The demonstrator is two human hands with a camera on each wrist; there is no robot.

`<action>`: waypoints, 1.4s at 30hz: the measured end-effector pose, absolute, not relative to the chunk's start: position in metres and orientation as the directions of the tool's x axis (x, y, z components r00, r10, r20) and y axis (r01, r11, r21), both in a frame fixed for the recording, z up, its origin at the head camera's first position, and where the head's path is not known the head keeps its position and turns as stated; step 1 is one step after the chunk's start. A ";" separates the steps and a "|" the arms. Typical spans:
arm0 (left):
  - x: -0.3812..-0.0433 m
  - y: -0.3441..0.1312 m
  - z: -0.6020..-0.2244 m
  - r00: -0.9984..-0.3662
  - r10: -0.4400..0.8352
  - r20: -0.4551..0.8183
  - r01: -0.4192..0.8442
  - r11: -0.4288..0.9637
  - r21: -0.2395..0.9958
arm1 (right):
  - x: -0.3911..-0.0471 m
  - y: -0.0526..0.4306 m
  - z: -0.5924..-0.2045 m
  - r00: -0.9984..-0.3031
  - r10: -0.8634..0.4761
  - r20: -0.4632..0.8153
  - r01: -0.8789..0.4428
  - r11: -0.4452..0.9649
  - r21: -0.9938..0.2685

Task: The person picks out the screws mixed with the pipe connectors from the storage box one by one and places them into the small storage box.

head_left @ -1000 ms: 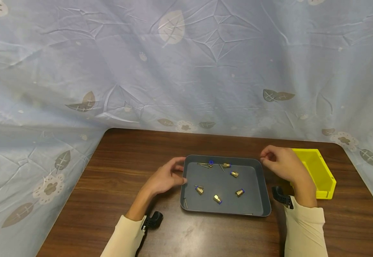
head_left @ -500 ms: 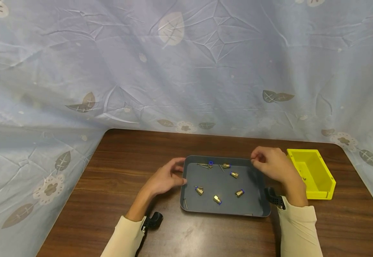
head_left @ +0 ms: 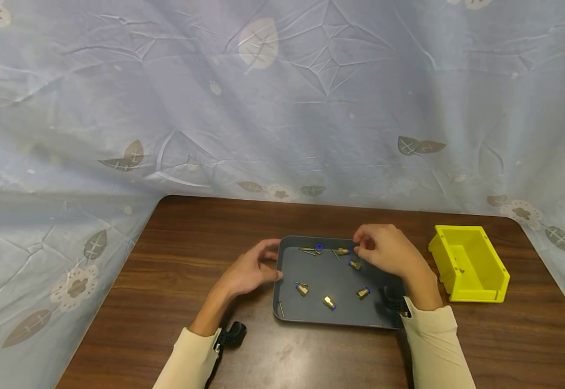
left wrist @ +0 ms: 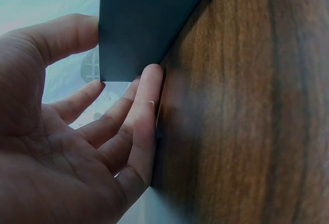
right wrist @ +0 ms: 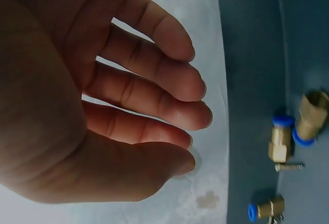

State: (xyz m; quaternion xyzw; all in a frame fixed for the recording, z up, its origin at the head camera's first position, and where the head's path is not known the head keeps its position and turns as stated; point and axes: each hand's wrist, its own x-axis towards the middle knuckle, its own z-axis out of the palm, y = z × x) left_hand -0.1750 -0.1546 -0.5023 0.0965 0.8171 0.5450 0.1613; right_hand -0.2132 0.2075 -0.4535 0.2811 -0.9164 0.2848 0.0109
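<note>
A grey tray [head_left: 328, 278] lies on the table, with several brass push-in fittings [head_left: 329, 302] that have blue ends, and thin screws [head_left: 281, 308]. At its left side is my left hand [head_left: 248, 270]; thumb and relaxed fingers touch the outer wall [left wrist: 139, 23] in the left wrist view. Over the tray's back right part hovers my right hand [head_left: 384, 249], fingers loosely bent and nothing between them. Closest to its fingertips are a fitting [head_left: 355, 265] and another fitting [head_left: 343, 251] beside a screw [head_left: 336, 254]. The right wrist view shows fittings [right wrist: 280, 139] beyond the fingers.
A yellow bin [head_left: 489, 265] stands right of the tray, with a few small pieces [head_left: 461, 270] inside. The brown wooden table [head_left: 204, 232] meets a patterned curtain [head_left: 282, 108] at the back. Black camera mounts [head_left: 232, 334] sit on both wrists.
My right hand has moved left, from between the yellow bin and the tray to over the tray's back right part. The bin has come into fuller view. The left hand stays put.
</note>
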 end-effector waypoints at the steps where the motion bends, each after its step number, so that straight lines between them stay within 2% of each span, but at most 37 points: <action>1: -0.175 -0.155 -0.502 -0.930 0.333 -0.158 -0.018 0.388 0.921 | -0.214 0.205 -0.454 -0.837 -0.516 0.182 -0.529 0.674 -0.516; 14: -0.176 -0.155 -0.502 -0.931 0.330 -0.155 -0.014 0.393 0.920 | -0.221 0.175 -0.473 -0.814 -0.561 0.147 -0.553 0.673 -0.491; 26: -0.176 -0.155 -0.504 -0.932 0.331 -0.151 -0.010 0.391 0.920 | -0.222 0.163 -0.482 -0.871 -0.491 -0.031 -0.431 0.792 -0.432; 42: -0.178 -0.156 -0.508 -0.927 0.349 -0.140 0.002 0.377 0.926 | -0.222 0.158 -0.488 -0.895 -0.442 -0.066 -0.383 0.835 -0.394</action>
